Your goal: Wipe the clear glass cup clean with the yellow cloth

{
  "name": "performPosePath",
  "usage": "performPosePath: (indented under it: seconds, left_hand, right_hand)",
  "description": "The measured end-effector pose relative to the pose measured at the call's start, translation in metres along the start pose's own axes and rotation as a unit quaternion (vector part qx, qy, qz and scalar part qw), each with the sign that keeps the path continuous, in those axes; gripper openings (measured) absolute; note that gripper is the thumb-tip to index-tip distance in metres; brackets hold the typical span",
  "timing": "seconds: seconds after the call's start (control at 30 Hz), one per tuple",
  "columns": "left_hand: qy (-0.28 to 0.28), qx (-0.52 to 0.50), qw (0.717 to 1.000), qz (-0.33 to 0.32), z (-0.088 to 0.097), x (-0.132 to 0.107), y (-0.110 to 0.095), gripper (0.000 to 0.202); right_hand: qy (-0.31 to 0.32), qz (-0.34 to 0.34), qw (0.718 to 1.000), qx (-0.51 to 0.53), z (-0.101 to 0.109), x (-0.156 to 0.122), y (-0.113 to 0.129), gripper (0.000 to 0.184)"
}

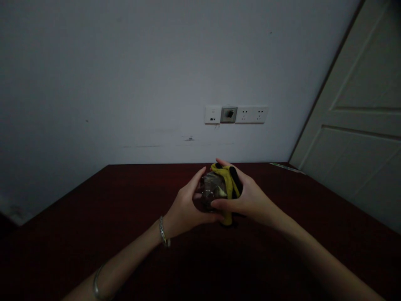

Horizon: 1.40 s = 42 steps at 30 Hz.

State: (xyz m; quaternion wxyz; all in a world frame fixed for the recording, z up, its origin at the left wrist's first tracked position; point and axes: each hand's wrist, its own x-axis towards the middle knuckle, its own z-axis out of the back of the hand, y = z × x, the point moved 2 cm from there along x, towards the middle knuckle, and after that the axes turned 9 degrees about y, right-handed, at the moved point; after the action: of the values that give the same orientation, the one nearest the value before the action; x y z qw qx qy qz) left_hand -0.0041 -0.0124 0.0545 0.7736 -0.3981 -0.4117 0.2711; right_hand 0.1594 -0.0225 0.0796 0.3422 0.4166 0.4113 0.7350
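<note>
Between my two hands is a clear, shiny, rounded object [213,186], like a glass or plastic container; dim light hides its exact kind. My left hand [184,207] curves around its left side, thumb low and fingers behind it. A yellow and black cloth [230,180] lies against the object's right side and hangs below it. My right hand [247,194] grips this cloth, its thumb pressed across the front of the clear object. Most fingertips of both hands are hidden behind what they hold.
A dark red table [131,188] spreads beneath my hands and meets a pale wall [140,83]. Sockets and switches [250,114] are set low in the wall. On the right stands a white panelled door [360,125]. A thin flat strip [286,168] lies at the table's back right edge.
</note>
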Motion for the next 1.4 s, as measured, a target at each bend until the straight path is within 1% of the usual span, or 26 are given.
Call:
performPosePath:
  seconds: [0.17, 0.27, 0.33, 0.47, 0.53, 0.67, 0.73, 0.83, 0.97, 1.13, 1.23, 1.3, 1.4]
  left_hand:
    - [-0.027, 0.035, 0.999, -0.025, -0.001, -0.001, -0.001, 0.1]
    - [-0.032, 0.045, 0.998, -0.029, -0.001, -0.001, -0.001, 0.096]
    - [-0.03, 0.043, 0.998, -0.029, -0.002, -0.001, -0.001, 0.096]
    - [-0.038, 0.033, 0.998, -0.029, -0.003, -0.001, -0.004, 0.095]
    - [-0.041, 0.033, 0.998, -0.029, -0.003, -0.002, -0.004, 0.095]
    - [-0.042, 0.034, 0.998, -0.03, -0.004, -0.003, -0.003, 0.095]
    - [-0.041, 0.032, 0.998, -0.03, -0.005, -0.003, -0.003, 0.095]
    - [-0.036, 0.024, 0.999, -0.028, -0.005, -0.003, -0.003, 0.094]
    - [-0.033, 0.022, 0.999, -0.028, -0.006, -0.003, -0.002, 0.096]
    - [-0.043, 0.037, 0.998, -0.025, -0.006, -0.003, 0.0, 0.092]
    - [-0.06, 0.035, 0.997, -0.028, -0.006, -0.003, 0.002, 0.09]
    - [-0.066, 0.046, 0.996, -0.03, -0.005, -0.002, 0.005, 0.09]
    - [-0.067, 0.107, 0.991, -0.048, -0.003, -0.001, 0.01, 0.093]
  right_hand:
    - [0.022, 0.027, 0.998, -0.06, 0.009, -0.003, 0.002, 0.089]
    - [0.039, 0.037, 0.997, -0.062, 0.016, -0.005, 0.007, 0.081]
    - [0.04, 0.042, 0.995, -0.077, 0.02, -0.007, 0.012, 0.075]
    - [0.03, 0.077, 0.985, -0.152, 0.027, -0.009, 0.022, 0.064]
    - [0.03, 0.093, 0.978, -0.184, 0.029, -0.01, 0.025, 0.059]
    - [0.036, 0.115, 0.965, -0.234, 0.03, -0.01, 0.029, 0.059]
    - [0.044, 0.123, 0.958, -0.254, 0.03, -0.011, 0.029, 0.056]
    - [0.05, 0.131, 0.951, -0.275, 0.032, -0.012, 0.03, 0.048]
    - [0.036, 0.138, 0.946, -0.29, 0.033, -0.013, 0.03, 0.043]
    - [0.047, 0.16, 0.947, -0.276, 0.029, -0.009, 0.024, 0.039]
    - [0.019, 0.188, 0.946, -0.265, 0.026, -0.006, 0.018, 0.039]
    - [0.013, 0.2, 0.942, -0.268, 0.025, -0.006, 0.015, 0.041]
    - [0.047, 0.218, 0.932, -0.285, 0.025, -0.01, 0.015, 0.051]
